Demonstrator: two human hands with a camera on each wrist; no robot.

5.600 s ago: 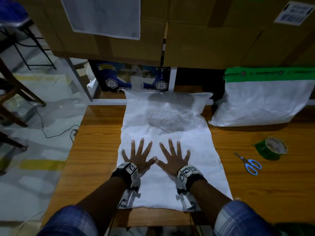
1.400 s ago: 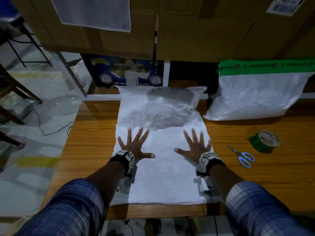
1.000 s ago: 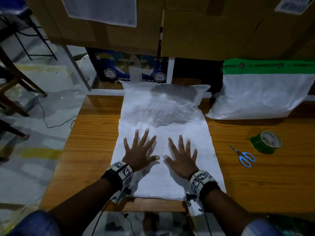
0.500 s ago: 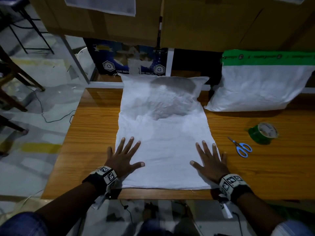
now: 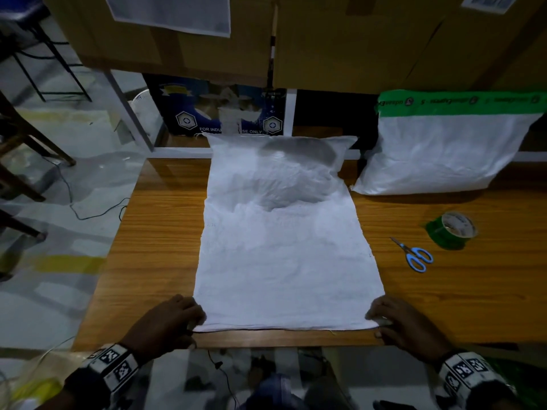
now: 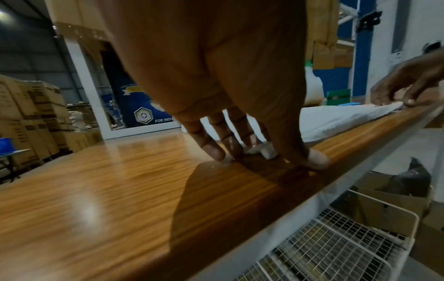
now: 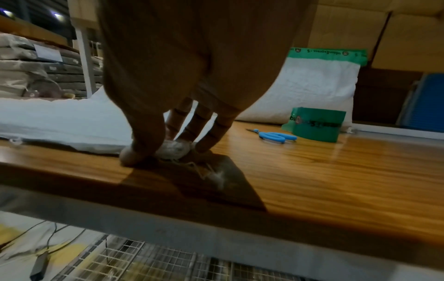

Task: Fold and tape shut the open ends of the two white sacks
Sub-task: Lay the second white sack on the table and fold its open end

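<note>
Head view is showing the flat white sack [image 5: 288, 261] lying on the table [image 5: 159, 232]; the left hand [image 5: 168, 322] and right hand [image 5: 407, 325] are each pinching a near corner.

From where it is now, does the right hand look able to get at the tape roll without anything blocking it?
Probably yes. The right hand pinches the flat sack's near corner; bare table lies between it and the tape roll, with only the scissors slightly aside. It must let go first.
</note>
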